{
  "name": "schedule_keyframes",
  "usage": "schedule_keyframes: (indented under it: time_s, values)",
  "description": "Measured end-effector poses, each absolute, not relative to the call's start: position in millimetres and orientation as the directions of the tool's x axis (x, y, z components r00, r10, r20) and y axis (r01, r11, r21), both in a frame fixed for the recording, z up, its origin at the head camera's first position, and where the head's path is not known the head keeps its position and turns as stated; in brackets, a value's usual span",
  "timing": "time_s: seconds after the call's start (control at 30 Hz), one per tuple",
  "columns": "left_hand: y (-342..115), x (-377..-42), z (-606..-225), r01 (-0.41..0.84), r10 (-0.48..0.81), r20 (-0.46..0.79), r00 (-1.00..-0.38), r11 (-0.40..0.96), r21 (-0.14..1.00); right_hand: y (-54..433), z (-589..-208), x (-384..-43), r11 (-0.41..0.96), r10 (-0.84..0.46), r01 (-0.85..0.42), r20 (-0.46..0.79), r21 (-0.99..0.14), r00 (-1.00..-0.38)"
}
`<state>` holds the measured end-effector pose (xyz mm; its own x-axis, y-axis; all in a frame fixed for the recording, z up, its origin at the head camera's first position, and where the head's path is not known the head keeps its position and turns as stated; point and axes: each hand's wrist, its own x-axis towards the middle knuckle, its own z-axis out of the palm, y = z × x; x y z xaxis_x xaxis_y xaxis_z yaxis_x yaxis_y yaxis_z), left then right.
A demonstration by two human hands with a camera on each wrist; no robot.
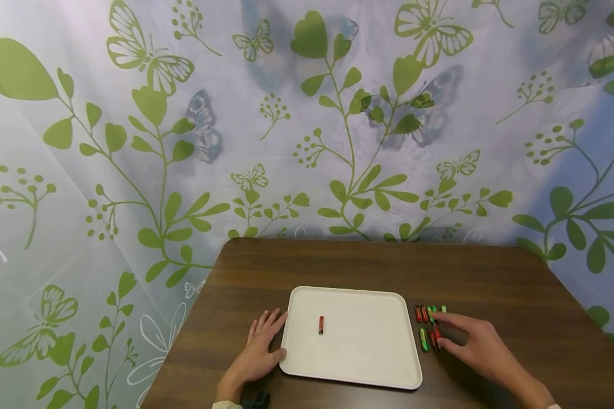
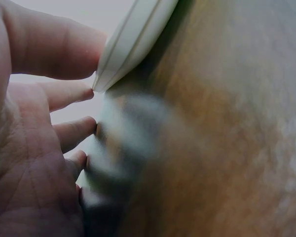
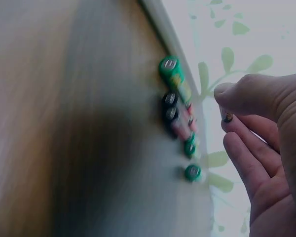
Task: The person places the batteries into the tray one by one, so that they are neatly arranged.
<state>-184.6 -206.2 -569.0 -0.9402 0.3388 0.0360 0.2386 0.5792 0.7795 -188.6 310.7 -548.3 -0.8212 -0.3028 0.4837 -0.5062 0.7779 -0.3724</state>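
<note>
Open room lay on the tabletop [image 1: 368, 264] beyond the tray [image 1: 363, 346] and above the tray's bare right side. The left grip [image 1: 257, 353] blocked the left rim; one red battery [image 1: 321, 325] lay inside; loose batteries [image 1: 423, 339] and the right grip [image 1: 478, 342], with its held battery [image 3: 228, 117], obstructed the right flank.

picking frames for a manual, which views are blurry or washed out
Head view: fairly sharp, tray outline clear; left wrist view: tabletop heavily blurred, white glare behind the fingers; right wrist view: batteries soft, tabletop smeared, floral backdrop washed out.
</note>
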Motion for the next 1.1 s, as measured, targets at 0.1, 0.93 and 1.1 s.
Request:
schedule_keyframes:
  time_s: [0.1, 0.93, 1.1]
  values:
    - [-205.8, -184.5, -566.7, 0.226, 0.342, 0.007, -0.94, 0.604, 0.764, 300.8, -544.7, -190.5, 0.762, -0.304, -0.52, 0.495, -0.387, -0.814]
    - [-206.7, -186.5, -567.7, 0.229, 0.34, 0.007, -0.941, 0.618, 0.752, 232.9, -543.0, -211.2, 0.645, -0.33, -0.567, 0.483, -0.512, -0.811]
    - [-206.9, -184.6, -568.3, 0.227, 0.34, 0.005, -0.94, 0.615, 0.755, 217.8, -544.1, -213.5, 0.641, -0.356, -0.586, 0.484, -0.496, -0.799]
